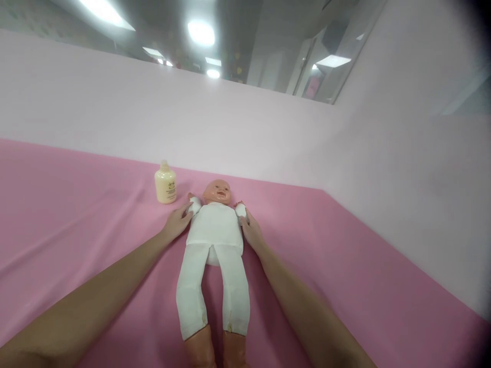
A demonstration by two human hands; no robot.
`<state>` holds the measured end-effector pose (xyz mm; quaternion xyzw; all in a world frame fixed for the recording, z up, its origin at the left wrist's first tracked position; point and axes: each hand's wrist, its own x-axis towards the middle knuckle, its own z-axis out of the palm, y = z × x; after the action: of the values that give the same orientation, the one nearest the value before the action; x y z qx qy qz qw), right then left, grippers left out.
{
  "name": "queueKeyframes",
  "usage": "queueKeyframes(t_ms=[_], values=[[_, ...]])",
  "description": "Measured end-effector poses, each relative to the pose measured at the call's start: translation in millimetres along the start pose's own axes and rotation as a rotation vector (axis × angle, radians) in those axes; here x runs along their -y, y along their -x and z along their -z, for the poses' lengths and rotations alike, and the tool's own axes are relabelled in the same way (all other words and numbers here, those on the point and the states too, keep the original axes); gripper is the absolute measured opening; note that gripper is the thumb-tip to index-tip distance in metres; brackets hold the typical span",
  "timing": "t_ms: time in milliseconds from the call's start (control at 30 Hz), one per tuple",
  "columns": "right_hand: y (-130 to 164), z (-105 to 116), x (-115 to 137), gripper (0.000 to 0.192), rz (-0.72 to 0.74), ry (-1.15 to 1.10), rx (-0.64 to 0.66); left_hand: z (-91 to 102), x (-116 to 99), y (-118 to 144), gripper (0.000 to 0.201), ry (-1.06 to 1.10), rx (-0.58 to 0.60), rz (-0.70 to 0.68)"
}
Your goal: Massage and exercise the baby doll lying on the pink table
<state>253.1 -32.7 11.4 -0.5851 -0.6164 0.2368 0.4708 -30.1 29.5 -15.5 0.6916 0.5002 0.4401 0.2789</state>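
Observation:
A baby doll [215, 225] with a white cloth body lies on its back on a pink surface, its head toward the wall and its feet toward me. My left hand [178, 221] is closed around the doll's arm on the left side of the view. On the other side, my right hand [251, 230] grips the doll's other arm. Both doll arms are bent up beside its head, with the small hands showing above my fingers. The lower feet run out of view at the bottom edge.
A cream-coloured bottle [165, 185] stands upright to the left of the doll's head. The pink covering [76, 225] has shallow creases on the left. White walls [230, 128] rise behind and at the right, and a glass pane [230, 41] reflects ceiling lights.

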Motion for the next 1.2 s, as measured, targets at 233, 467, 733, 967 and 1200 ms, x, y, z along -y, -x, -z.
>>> queueKeyframes(t_ms=[233,467,733,967,1200], values=[[-5,-1,-7,0.05,0.016,-0.182,-0.04,0.5,-1,0,0.061,0.28,0.01,0.021],[-14,-3,-19,0.044,-0.076,-0.571,-0.05,3.0,-11,1,0.086,0.576,0.01,0.099],[-14,-4,-20,0.011,-0.128,-0.639,-0.018,-0.7,-10,2,0.062,0.585,0.096,0.064],[-1,-3,0,0.044,-0.045,-0.406,-0.068,-4.5,-20,10,0.069,0.237,-0.017,-0.051],[-1,-3,0,0.049,0.04,-0.025,-0.104,-2.6,-20,4,0.052,-0.145,-0.086,-0.351]])
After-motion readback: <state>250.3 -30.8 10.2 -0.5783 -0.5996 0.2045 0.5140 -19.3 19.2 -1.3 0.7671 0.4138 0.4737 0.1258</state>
